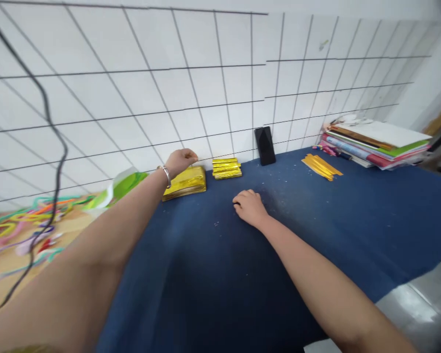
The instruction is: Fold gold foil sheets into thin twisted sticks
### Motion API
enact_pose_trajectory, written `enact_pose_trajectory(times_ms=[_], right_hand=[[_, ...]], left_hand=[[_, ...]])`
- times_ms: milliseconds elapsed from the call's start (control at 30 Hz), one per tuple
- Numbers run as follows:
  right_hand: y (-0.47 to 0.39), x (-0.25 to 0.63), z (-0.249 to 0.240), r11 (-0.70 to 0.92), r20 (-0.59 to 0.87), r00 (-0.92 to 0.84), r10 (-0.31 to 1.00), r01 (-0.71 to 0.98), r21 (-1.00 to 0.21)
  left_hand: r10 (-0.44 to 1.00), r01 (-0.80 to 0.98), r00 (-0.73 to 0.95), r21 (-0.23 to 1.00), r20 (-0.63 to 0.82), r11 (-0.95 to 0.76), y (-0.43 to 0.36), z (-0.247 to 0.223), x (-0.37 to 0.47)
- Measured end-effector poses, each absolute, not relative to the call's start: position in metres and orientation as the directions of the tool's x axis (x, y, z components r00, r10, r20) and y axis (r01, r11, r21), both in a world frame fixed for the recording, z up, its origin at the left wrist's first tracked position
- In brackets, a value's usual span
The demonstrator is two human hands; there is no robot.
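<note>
My left hand (178, 161), with a silvery bangle at its wrist, is at the back of the table over a thick stack of shiny gold paper sheets (186, 183). Its thumb and fingertips are pinched together; whatever lies between them is too small to make out. My right hand (250, 208) rests palm down on the dark blue cloth (213, 264), fingers loosely bent with nothing seen in them. Just beyond it, a small pile of folded gold paper strips (227, 168) lies near the wall, to the right of the stack.
A black phone (265, 146) leans on the white tiled wall (235, 83). Flat orange-gold strips (321, 166) lie farther right, before a pile of books and papers (378, 142). Colourful fuzzy stems (11, 228) and a green plastic packet (127, 185) lie left. A black cable (46, 105) hangs there.
</note>
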State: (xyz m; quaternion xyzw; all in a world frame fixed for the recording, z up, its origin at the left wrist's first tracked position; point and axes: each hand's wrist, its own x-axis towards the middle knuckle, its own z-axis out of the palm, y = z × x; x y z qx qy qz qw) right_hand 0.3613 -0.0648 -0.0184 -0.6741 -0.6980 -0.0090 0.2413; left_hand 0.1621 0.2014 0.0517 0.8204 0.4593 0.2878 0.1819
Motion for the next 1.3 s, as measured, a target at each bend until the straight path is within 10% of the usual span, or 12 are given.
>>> enact_pose_trajectory(times_ms=[833,1300], right_hand=[[-0.06,0.358,-0.016,0.175,0.351,-0.079,0.933,0.952,-0.252],[-0.059,0.362,-0.017,0.206,0.37,-0.097,0.924,0.941,-0.267]], left_hand=[[0.762,0.544,0.636,0.63,0.122,-0.554,0.211,-0.012,0.047],[0.884,0.532,0.281,0.706,0.373,-0.467,0.183,0.051,0.053]])
